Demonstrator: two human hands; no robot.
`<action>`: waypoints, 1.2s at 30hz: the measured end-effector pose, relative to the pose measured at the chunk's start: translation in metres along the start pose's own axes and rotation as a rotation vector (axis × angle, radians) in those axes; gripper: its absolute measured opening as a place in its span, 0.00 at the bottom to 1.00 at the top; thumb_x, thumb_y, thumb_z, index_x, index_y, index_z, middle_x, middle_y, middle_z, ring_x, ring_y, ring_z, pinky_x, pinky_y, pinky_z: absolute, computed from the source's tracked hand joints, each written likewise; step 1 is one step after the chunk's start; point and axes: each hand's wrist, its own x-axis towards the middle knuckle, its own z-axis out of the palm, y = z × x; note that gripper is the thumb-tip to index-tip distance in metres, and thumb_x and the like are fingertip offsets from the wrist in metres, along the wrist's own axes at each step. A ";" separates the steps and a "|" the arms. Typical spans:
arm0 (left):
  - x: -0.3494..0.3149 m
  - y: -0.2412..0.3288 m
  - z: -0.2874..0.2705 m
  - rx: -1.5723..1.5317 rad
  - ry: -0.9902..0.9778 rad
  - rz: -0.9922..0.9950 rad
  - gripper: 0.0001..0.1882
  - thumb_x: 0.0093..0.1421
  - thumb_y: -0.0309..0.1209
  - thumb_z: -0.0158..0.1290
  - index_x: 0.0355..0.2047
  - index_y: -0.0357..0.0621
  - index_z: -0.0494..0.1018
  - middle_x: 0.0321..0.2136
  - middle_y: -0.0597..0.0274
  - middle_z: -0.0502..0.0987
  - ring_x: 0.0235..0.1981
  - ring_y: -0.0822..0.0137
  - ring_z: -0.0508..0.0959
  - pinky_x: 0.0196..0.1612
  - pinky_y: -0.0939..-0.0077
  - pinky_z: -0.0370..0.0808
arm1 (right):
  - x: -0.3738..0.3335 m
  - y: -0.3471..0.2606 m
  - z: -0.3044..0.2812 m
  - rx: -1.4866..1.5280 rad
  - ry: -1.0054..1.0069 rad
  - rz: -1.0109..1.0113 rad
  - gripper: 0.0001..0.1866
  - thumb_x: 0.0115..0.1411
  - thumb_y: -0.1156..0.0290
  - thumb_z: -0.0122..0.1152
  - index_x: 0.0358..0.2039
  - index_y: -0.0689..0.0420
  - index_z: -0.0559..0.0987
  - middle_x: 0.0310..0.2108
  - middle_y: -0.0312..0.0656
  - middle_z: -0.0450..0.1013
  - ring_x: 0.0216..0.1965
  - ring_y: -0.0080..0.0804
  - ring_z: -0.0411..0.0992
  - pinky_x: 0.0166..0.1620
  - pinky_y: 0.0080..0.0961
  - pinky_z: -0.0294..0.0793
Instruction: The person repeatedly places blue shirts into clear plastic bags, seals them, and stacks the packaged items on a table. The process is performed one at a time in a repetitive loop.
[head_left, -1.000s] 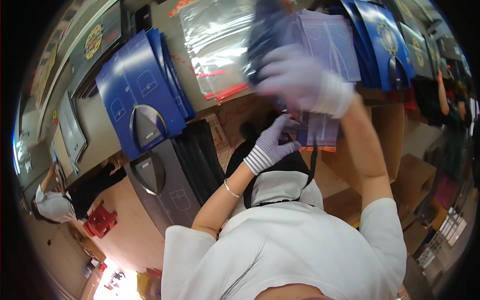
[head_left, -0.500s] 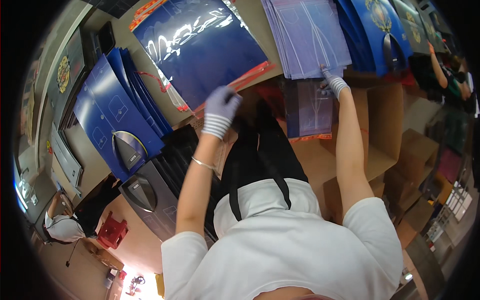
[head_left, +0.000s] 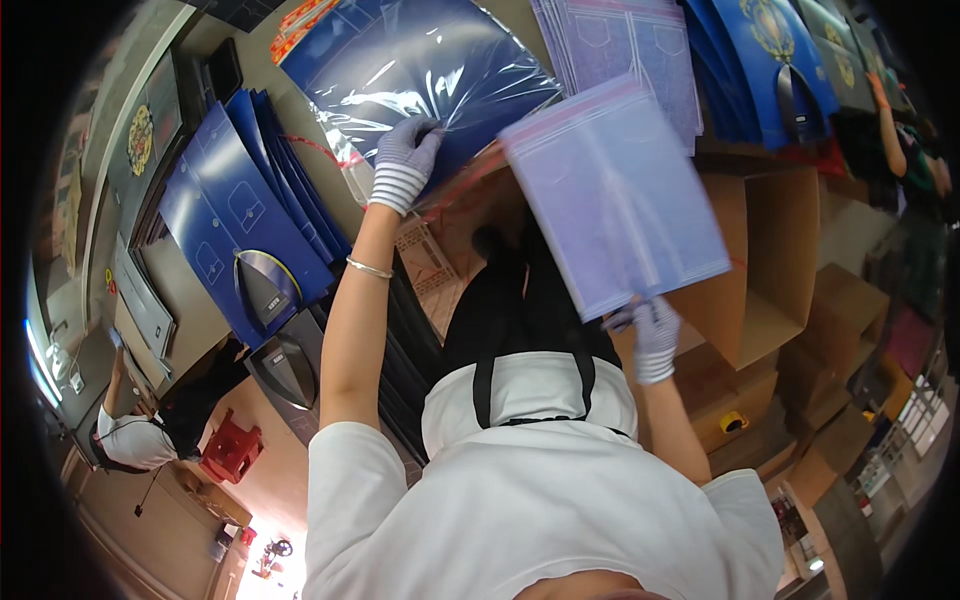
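My right hand, in a grey-lavender glove with white cuff stripes, grips the near edge of a flat lavender translucent sheet. Pale line prints cover the sheet, and a pinkish strip runs along its far edge. It hangs tilted in front of me, over the table's edge. My left hand, gloved alike, pinches the clear plastic film over a dark blue stack on the table. Creases fan out from its fingertips. More lavender sheets lie in a pile behind the held one.
Blue folders fan out at the left, and other blue folders lie at the far right. Open cardboard boxes stand below the table on my right. A red stool and another person are at the left.
My right hand has drawn a lavender sheet off the pile toward me. My left hand has moved left and onto the film, which now creases at its fingers.
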 end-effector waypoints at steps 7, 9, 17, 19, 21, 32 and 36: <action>-0.022 0.062 0.000 0.109 -0.020 0.117 0.08 0.50 0.26 0.54 0.31 0.38 0.75 0.26 0.55 0.76 0.27 0.64 0.77 0.34 0.75 0.72 | 0.006 -0.017 0.068 -0.108 -0.222 0.083 0.11 0.61 0.72 0.44 0.34 0.68 0.73 0.20 0.44 0.72 0.19 0.28 0.73 0.22 0.18 0.71; -0.036 0.061 0.003 0.057 -0.027 0.148 0.08 0.49 0.25 0.55 0.31 0.38 0.74 0.27 0.53 0.76 0.28 0.63 0.76 0.33 0.75 0.72 | 0.051 -0.026 0.088 -0.079 -0.324 0.057 0.11 0.61 0.71 0.46 0.33 0.66 0.73 0.20 0.42 0.72 0.20 0.25 0.72 0.24 0.18 0.69; -0.070 0.018 0.013 -0.024 0.151 0.080 0.09 0.52 0.31 0.50 0.29 0.38 0.74 0.27 0.49 0.75 0.33 0.51 0.75 0.38 0.65 0.70 | 0.203 -0.017 0.158 -0.231 -0.817 0.175 0.12 0.57 0.71 0.52 0.40 0.63 0.72 0.33 0.40 0.73 0.31 0.31 0.74 0.33 0.24 0.76; -0.099 -0.022 0.012 -0.163 0.383 -0.155 0.08 0.53 0.30 0.48 0.28 0.37 0.74 0.23 0.52 0.75 0.27 0.59 0.75 0.34 0.70 0.71 | 0.187 -0.007 0.137 -0.572 -0.693 0.201 0.10 0.55 0.70 0.55 0.35 0.62 0.75 0.27 0.37 0.75 0.26 0.27 0.74 0.30 0.21 0.74; -0.144 -0.076 0.014 -0.425 0.443 -0.520 0.09 0.56 0.30 0.46 0.27 0.38 0.73 0.20 0.58 0.75 0.22 0.68 0.74 0.28 0.75 0.71 | 0.161 0.002 0.126 -0.815 -0.633 -0.135 0.08 0.53 0.70 0.57 0.33 0.58 0.76 0.27 0.40 0.75 0.26 0.27 0.74 0.30 0.22 0.73; -0.179 -0.085 0.045 -1.279 0.252 -0.899 0.23 0.63 0.44 0.38 0.41 0.33 0.71 0.37 0.55 0.76 0.39 0.61 0.76 0.42 0.67 0.71 | 0.131 0.061 0.236 -1.358 -0.810 -1.043 0.11 0.46 0.69 0.56 0.33 0.53 0.72 0.28 0.39 0.69 0.33 0.37 0.69 0.37 0.33 0.69; -0.174 -0.087 0.044 -1.046 0.224 -0.805 0.16 0.59 0.38 0.45 0.38 0.36 0.72 0.33 0.57 0.76 0.36 0.62 0.76 0.38 0.68 0.73 | 0.123 0.061 0.245 -1.500 -0.880 -1.013 0.12 0.45 0.65 0.58 0.30 0.53 0.72 0.28 0.38 0.70 0.33 0.36 0.70 0.36 0.32 0.68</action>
